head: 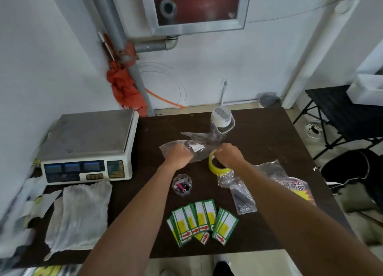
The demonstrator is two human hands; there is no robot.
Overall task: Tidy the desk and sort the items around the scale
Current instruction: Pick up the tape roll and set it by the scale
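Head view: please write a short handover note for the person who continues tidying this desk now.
Left hand grips the clear plastic bag. Right hand holds the yellow tape roll at its upper rim. Green labels lie fanned near the front edge; the cup of small parts and the screw bag lie loose mid-desk, right of the scale. Nothing looks sorted yet; all of it remains.

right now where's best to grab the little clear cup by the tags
Grip the cup by its round wall, thumb and fingers on opposite sides, from straight above. It seems to stand upright and open with loose bits inside, so keep it level. The left hand, now gripping the bag, is nearer; the right hand holds the tape.
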